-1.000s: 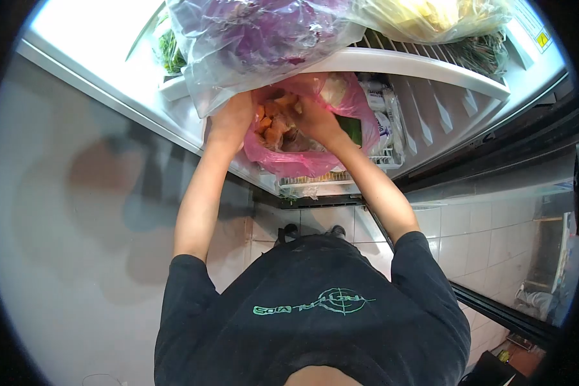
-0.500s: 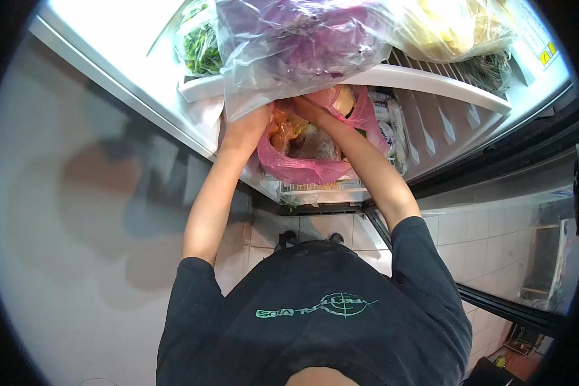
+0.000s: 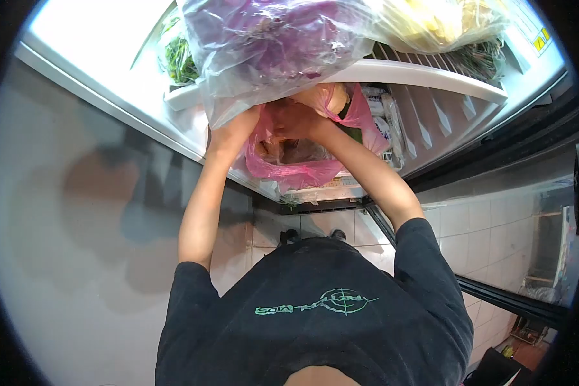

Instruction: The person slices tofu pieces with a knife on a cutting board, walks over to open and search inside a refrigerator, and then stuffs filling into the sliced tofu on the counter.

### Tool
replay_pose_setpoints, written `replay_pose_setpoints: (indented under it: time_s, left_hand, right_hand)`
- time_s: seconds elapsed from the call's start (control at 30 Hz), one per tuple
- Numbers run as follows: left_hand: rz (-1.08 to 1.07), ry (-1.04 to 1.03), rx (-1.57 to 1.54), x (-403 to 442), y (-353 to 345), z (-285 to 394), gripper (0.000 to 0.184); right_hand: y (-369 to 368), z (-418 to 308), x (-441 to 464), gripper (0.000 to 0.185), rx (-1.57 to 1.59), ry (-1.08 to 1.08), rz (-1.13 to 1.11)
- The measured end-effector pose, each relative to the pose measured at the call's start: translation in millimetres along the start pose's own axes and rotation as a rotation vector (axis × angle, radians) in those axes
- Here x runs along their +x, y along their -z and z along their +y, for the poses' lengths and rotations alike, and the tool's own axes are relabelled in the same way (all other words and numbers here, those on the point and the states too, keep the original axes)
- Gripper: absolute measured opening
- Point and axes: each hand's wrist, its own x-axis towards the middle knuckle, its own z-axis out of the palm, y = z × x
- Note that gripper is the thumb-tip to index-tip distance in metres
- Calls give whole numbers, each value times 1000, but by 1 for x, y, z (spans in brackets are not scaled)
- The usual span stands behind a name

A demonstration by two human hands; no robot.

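A pink plastic bag (image 3: 296, 174) stands with its mouth open in the lower part of the fridge. My left hand (image 3: 237, 126) is at the bag's left rim; its fingers are hidden under the overhanging clear bag. Inside the mouth is my right hand (image 3: 294, 121), in shade, its fingers curled near the left side; what they hold cannot be made out. Below it in the bag lie brownish-orange contents and a clear plastic wrapped item (image 3: 309, 152). A pale, rounded item (image 3: 325, 98) sits at the bag's back right, by my right wrist.
Above hang a clear bag of purple produce (image 3: 276, 45) and a bag of pale yellow produce (image 3: 441, 22), over the white shelf edge (image 3: 431, 76). Leafy greens (image 3: 181, 59) are at the left. White packages (image 3: 383, 119) stand right of the pink bag. The fridge door (image 3: 495, 167) is open at the right.
My right hand has moved left and down within the pink bag, covering more of the orange contents. The bag's rim has shifted left, and the pale rounded item shows more. The view shifted slightly.
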Motion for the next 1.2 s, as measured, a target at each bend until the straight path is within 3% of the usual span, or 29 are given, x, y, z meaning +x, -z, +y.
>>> replay_pose_setpoints:
  time_s: [0.03,0.1,0.17,0.23,0.27,0.33,0.43,0.47,0.53,0.6,0.67,0.77,0.83,0.87,0.93,0.97,1.0,1.03,1.13,1.2]
  left_hand:
    - [-1,-4,1,0,2,2,26]
    - [-64,99,-10,-2,7,6,25]
    - [3,24,-16,-4,3,1,25]
    - [74,-47,-22,-3,4,0,25]
    - [28,22,-25,-4,4,1,25]
    - [-24,89,-31,-6,5,7,24]
    - [-57,194,-34,-3,10,15,24]
    - [-86,180,-82,-4,12,15,24]
    - [-117,167,-131,-8,17,17,25]
    - [-197,248,-290,-15,28,26,26]
    - [-150,227,-327,-30,47,43,25]
    - [-44,217,-406,-71,65,60,23]
    - [31,424,-552,-99,74,75,20]
    - [18,414,-558,-112,72,75,20]
    - [21,746,-717,-143,52,59,17]
    - [13,748,-719,-157,36,50,17]
    - [-121,882,-925,-173,18,40,19]
    - [-255,1012,-1130,-187,2,34,21]
    - [-291,1161,-1373,-209,-41,41,30]
    - [-284,1221,-1432,-207,-57,54,28]
  right_hand:
    - [2,-9,0,25,-330,-71,11]
    - [-13,12,6,23,-348,-39,65]
    - [-16,28,16,23,-367,0,116]
    - [-9,35,22,46,-301,-72,477]
    - [-7,38,21,46,-299,-71,473]
    - [-2,42,14,44,-148,-178,59]
    - [-12,38,-8,41,-244,-122,40]
    - [-11,33,-22,41,-243,-125,41]
    - [19,-19,-65,40,-192,87,326]
    - [35,-43,-111,37,-64,-83,262]
    - [59,-69,-156,33,256,-273,125]
    - [59,-55,-225,27,184,-331,374]
    - [67,-50,-259,27,122,-454,539]
    - [70,-48,-273,27,107,-508,601]
    - [74,-52,-295,22,131,-605,693]
    - [69,-49,-304,21,144,-609,735]
    - [64,-46,-312,20,157,-607,775]
    - [56,-42,-316,20,184,-598,788]
    - [32,-40,-316,19,356,-615,716]
    - [20,-39,-311,19,313,-544,647]
